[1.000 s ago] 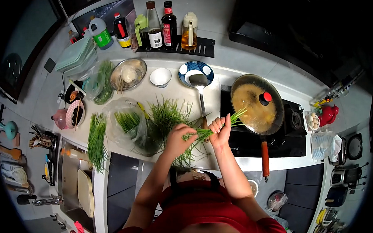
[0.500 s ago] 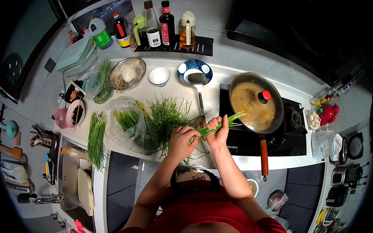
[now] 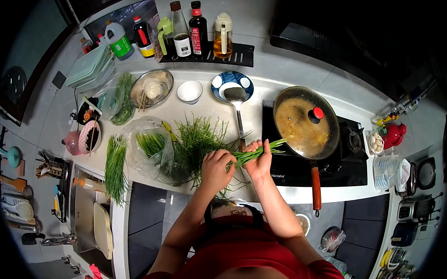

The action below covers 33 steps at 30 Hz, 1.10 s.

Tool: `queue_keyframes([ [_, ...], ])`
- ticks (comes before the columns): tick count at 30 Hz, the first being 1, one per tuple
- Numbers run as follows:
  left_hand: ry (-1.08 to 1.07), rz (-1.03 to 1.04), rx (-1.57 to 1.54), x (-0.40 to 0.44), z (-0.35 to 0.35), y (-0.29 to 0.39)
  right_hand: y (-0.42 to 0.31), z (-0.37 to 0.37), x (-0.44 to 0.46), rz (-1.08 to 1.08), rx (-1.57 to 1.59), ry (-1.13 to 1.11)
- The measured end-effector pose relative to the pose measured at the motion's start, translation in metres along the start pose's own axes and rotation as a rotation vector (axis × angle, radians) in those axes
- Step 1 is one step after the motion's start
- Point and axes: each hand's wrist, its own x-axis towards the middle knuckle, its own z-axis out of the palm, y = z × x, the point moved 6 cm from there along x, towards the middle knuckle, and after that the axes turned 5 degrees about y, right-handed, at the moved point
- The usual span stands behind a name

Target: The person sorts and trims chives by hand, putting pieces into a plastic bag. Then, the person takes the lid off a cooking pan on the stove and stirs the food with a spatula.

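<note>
A bunch of green chives [image 3: 253, 155] lies across my right hand [image 3: 258, 165], its cut ends pointing right toward the stove. The thumb of that hand stands up beside the stalks and the fingers curl under them. My left hand [image 3: 217, 170] is closed at the leafy end of the same bunch, its fingertips on the stalks. Behind and left of it spreads a loose heap of chives [image 3: 199, 138] on the counter. A clear plastic bag [image 3: 159, 159] with more chives stands left of the heap. Another bundle of chives [image 3: 115, 167] hangs over the counter's front edge.
A lidded pan [image 3: 303, 125] with bubbling food sits on the black stove, its handle [image 3: 315, 189] sticking out over the front edge. A spatula [image 3: 238, 108] rests in a blue-patterned bowl [image 3: 220, 83]. Nearby stand a white bowl [image 3: 189, 91] and a metal dish [image 3: 136, 94].
My right fingers have loosened a little round the chives. The cut ends have dropped slightly and drawn back left. My left hand has barely moved.
</note>
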Motion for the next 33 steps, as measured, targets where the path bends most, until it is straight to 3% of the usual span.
queue_keyframes([
  [13,0.104,0.019,0.027,0.002,-0.002,-0.005,0.008,-0.012,0.005,0.002,-0.203,0.055],
  [19,-0.083,-0.483,-0.458,-0.012,0.018,-0.034,-0.006,-0.009,-0.004,-0.275,-0.75,0.228],
  [21,-0.106,-0.488,-0.505,-0.011,0.019,-0.035,-0.009,-0.002,-0.011,-0.331,-0.94,0.258],
  [25,-0.047,-0.422,-0.524,-0.01,0.018,-0.041,-0.01,-0.004,-0.01,-0.365,-0.955,0.304],
  [33,-0.002,-0.733,-0.815,-0.009,0.024,-0.055,-0.002,-0.012,-0.009,-0.208,-1.009,0.3],
])
